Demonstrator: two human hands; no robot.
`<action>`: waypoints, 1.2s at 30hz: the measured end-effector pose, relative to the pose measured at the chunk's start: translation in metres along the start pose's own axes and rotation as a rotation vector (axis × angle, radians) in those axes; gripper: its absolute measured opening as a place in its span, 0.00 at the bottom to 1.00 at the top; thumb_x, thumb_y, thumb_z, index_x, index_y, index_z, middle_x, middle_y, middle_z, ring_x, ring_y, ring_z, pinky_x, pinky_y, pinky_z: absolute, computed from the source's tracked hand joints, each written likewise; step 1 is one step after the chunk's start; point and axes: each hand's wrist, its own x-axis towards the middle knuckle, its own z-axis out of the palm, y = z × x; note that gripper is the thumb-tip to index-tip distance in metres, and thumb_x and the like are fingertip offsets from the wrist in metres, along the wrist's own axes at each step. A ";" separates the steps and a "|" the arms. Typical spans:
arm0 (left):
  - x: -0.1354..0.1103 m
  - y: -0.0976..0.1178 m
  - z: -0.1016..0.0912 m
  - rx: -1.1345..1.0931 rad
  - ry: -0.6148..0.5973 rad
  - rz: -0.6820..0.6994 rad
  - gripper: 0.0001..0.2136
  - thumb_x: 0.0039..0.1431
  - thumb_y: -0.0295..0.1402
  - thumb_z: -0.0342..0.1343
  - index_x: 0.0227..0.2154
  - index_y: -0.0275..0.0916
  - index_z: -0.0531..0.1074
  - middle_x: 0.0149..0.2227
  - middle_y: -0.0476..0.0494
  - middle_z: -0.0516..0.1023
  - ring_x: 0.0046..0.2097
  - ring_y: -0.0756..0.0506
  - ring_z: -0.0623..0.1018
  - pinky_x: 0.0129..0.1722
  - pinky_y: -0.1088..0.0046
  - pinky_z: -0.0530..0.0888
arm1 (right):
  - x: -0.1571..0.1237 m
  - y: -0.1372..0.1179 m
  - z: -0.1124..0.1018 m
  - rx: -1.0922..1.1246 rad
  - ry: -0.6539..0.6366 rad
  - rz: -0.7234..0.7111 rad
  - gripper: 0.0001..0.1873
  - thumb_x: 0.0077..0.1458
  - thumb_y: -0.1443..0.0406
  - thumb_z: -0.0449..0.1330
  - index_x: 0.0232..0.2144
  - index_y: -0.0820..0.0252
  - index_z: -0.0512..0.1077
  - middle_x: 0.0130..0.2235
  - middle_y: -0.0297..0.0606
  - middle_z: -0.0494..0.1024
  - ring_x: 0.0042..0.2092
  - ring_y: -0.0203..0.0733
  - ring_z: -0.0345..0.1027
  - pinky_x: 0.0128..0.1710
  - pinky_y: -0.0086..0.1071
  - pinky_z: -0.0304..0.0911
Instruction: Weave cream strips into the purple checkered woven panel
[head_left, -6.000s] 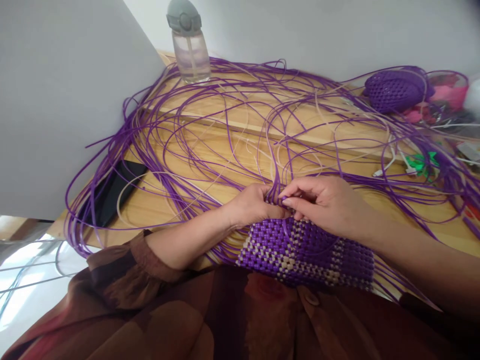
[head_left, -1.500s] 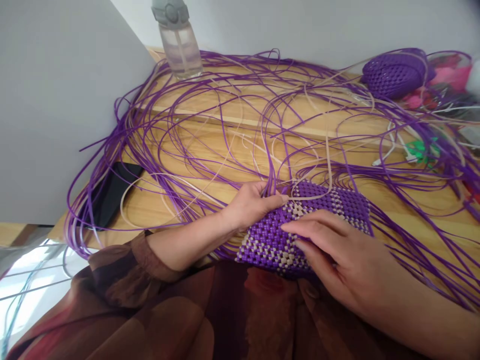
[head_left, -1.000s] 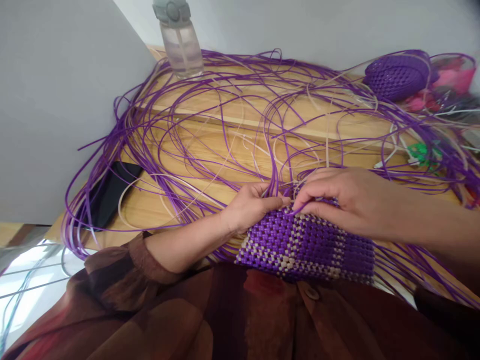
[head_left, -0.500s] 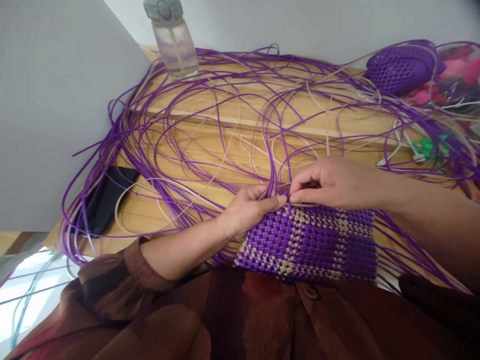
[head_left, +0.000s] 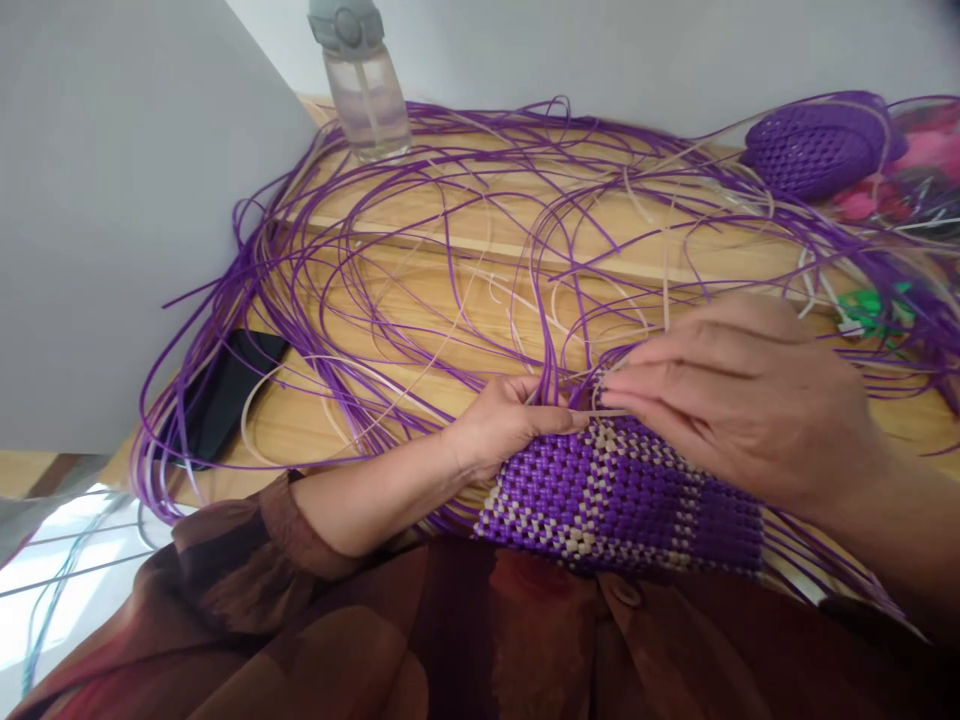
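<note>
A woven panel (head_left: 645, 495) of purple and beige plastic strips lies close in front of my body. My left hand (head_left: 514, 425) pinches its upper left edge, thumb on top, where a bunch of purple strips (head_left: 550, 360) rises from the weave. At the upper edge, my right hand (head_left: 739, 390) is closed with its fingertips together on a beige strip (head_left: 606, 413), which runs across to my left thumb. The right hand covers the panel's upper right part, and its palm side is hidden.
Long loose purple strips (head_left: 442, 160) loop over the wooden table (head_left: 420, 340). A water bottle (head_left: 367, 95) stands at the back left, a black phone (head_left: 225, 395) lies at left. At back right are a purple woven piece (head_left: 821, 145), a green item (head_left: 874, 312) and white cables (head_left: 814, 275).
My right hand has moved right and turned, its back now facing up over the panel. The left hand keeps its hold. The whole view has shifted slightly.
</note>
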 end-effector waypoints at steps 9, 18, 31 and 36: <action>0.001 0.001 -0.001 0.047 0.026 0.008 0.13 0.36 0.30 0.71 0.23 0.32 0.72 0.22 0.51 0.74 0.25 0.54 0.70 0.32 0.74 0.66 | -0.027 -0.026 -0.023 0.430 -0.267 0.177 0.08 0.62 0.64 0.57 0.40 0.49 0.77 0.45 0.33 0.80 0.45 0.41 0.73 0.46 0.35 0.66; 0.001 0.000 -0.003 0.025 -0.013 0.077 0.12 0.35 0.28 0.71 0.24 0.32 0.74 0.23 0.51 0.74 0.25 0.54 0.70 0.30 0.75 0.65 | -0.005 -0.032 -0.002 0.798 -0.171 0.527 0.05 0.56 0.60 0.64 0.32 0.53 0.79 0.38 0.36 0.82 0.40 0.42 0.76 0.42 0.36 0.69; -0.001 0.002 -0.002 0.129 -0.046 0.185 0.14 0.38 0.32 0.72 0.23 0.32 0.73 0.22 0.54 0.71 0.25 0.56 0.66 0.30 0.76 0.62 | 0.006 -0.024 0.015 1.122 -0.321 0.975 0.10 0.53 0.59 0.66 0.31 0.60 0.72 0.22 0.32 0.75 0.23 0.34 0.69 0.23 0.26 0.65; 0.002 -0.002 -0.004 0.112 -0.103 0.193 0.12 0.40 0.31 0.70 0.27 0.31 0.76 0.26 0.50 0.75 0.28 0.54 0.70 0.33 0.76 0.65 | 0.015 -0.036 0.010 0.665 -0.188 0.680 0.08 0.57 0.62 0.62 0.39 0.58 0.74 0.30 0.33 0.79 0.30 0.37 0.73 0.32 0.32 0.66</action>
